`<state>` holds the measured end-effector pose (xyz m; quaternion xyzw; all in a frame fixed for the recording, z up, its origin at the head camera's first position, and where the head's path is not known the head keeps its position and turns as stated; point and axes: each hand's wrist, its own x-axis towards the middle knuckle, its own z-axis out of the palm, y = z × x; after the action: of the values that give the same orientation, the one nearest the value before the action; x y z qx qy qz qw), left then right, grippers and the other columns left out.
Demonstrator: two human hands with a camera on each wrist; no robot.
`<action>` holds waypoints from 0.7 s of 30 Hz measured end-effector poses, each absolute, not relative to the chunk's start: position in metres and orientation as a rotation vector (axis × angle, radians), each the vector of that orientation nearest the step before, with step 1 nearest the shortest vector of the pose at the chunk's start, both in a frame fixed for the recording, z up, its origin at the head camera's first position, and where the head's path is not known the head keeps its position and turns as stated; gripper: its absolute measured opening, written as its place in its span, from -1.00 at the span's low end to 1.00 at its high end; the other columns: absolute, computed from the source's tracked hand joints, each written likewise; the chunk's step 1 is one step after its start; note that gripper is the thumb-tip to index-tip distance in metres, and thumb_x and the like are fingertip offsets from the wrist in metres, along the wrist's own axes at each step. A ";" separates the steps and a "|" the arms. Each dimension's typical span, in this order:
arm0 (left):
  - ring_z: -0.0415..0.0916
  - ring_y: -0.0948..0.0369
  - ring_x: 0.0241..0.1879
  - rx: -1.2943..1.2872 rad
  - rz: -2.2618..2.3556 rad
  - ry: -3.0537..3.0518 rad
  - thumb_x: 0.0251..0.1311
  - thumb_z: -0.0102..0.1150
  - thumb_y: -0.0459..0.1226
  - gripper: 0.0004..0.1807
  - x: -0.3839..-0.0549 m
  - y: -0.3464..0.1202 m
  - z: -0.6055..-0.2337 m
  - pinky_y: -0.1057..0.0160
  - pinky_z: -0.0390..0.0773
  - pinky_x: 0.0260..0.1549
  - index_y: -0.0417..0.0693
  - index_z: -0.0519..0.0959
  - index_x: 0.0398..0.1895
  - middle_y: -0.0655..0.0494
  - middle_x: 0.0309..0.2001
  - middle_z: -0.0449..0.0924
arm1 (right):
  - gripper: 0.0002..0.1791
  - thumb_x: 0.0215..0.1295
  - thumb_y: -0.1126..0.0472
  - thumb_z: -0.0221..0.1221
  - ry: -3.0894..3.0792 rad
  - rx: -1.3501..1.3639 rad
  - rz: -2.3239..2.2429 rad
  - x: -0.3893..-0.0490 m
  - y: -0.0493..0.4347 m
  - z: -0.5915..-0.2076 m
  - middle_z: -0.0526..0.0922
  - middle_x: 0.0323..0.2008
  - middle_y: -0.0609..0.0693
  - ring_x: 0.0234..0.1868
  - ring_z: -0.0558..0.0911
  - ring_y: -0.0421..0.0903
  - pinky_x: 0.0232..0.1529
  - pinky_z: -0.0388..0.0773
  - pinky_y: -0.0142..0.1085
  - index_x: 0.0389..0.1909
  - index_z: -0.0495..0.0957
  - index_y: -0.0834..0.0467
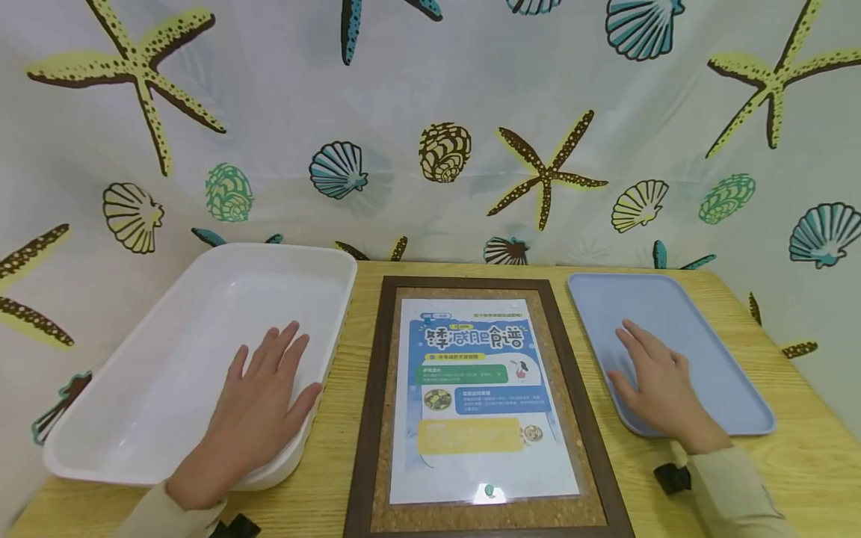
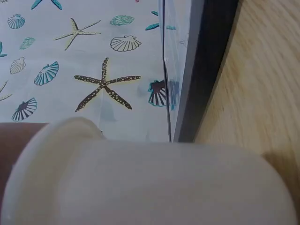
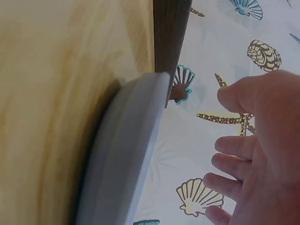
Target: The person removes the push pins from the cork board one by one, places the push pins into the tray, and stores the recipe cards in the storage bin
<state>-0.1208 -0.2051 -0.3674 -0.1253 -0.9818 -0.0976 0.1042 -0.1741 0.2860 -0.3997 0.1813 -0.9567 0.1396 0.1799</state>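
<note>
Soft, even light fills the head view. Between the left hand [image 1: 258, 403] and the right hand [image 1: 655, 381], a small white glare marks the sheet's [image 1: 480, 474] near end; its smallest print blurs. Faint glints dot the white tray [image 1: 161, 373] beside the left hand. The right wrist view shows dark shadow along the blue tray [image 3: 126, 140], near the hand.

The basin [image 1: 175, 344] is white, the tray [image 1: 716, 385] pale blue, the cloth [image 1: 397, 97] starfish-and-shell patterned.

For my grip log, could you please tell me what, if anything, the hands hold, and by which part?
Nothing is held: the left hand is open over the tub, the right hand over the tray.
</note>
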 end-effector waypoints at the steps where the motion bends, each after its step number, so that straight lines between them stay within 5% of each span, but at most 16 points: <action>1: -0.04 -0.25 0.43 -0.371 -0.294 -2.894 0.31 0.09 -0.08 -0.26 -0.121 -0.204 -0.366 -0.37 -0.07 0.28 -0.31 0.14 0.41 -0.29 0.45 0.05 | -0.35 0.16 0.27 0.29 -2.687 0.522 0.393 -0.175 0.284 -0.399 0.30 0.30 0.32 0.25 0.31 0.28 0.01 0.20 0.29 0.25 0.33 0.40; 21: -0.03 -0.17 0.46 -0.450 -0.355 -2.933 0.19 0.24 -0.05 -0.16 -0.127 -0.156 -0.367 -0.26 -0.04 0.38 -0.26 0.16 0.43 -0.20 0.48 0.06 | -0.39 0.27 0.23 0.22 -2.748 0.566 0.436 -0.185 0.255 -0.391 0.31 0.30 0.30 0.29 0.28 0.28 0.04 0.21 0.29 0.28 0.31 0.38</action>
<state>-0.1273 -0.1557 -0.3665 -0.1502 -0.9786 -0.1183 0.0763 -0.1853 0.2550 -0.3905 0.1969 -0.9568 0.1519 0.1504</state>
